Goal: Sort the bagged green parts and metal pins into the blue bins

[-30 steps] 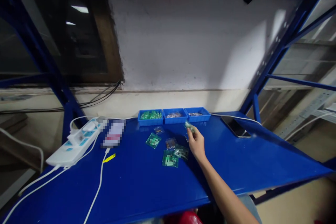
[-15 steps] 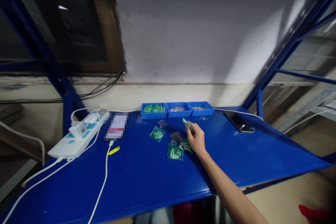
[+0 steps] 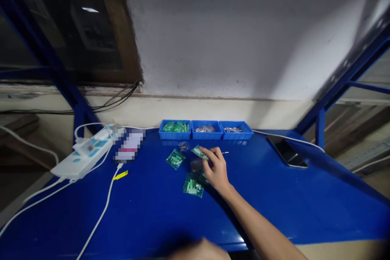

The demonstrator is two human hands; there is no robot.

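Observation:
My right hand [image 3: 215, 168] pinches a small green plastic packet [image 3: 198, 152] between thumb and fingers, just above the blue table. A thin metal piece [image 3: 225, 153] shows beyond its knuckles; whether the hand touches it I cannot tell. Under and beside the fingers lie a clear packet with dark contents [image 3: 196, 165] and a green packet with pale parts [image 3: 193, 185]. Farther left are another green packet [image 3: 176, 159] and a small clear packet [image 3: 183, 146]. At the bottom edge my left hand [image 3: 199, 250] appears as a blur, its fingers not readable.
Three blue bins stand along the wall: one with green packets [image 3: 175, 135], one with clear packets [image 3: 207, 135], one with metal pieces [image 3: 237, 135]. A white power strip [image 3: 82, 158] and a cabled phone [image 3: 130, 146] lie left, a dark phone [image 3: 287, 151] right.
My right hand has moved left with the green packet, over the packets on the table. My left hand has come into view at the bottom. The thin metal piece now shows beyond the right hand.

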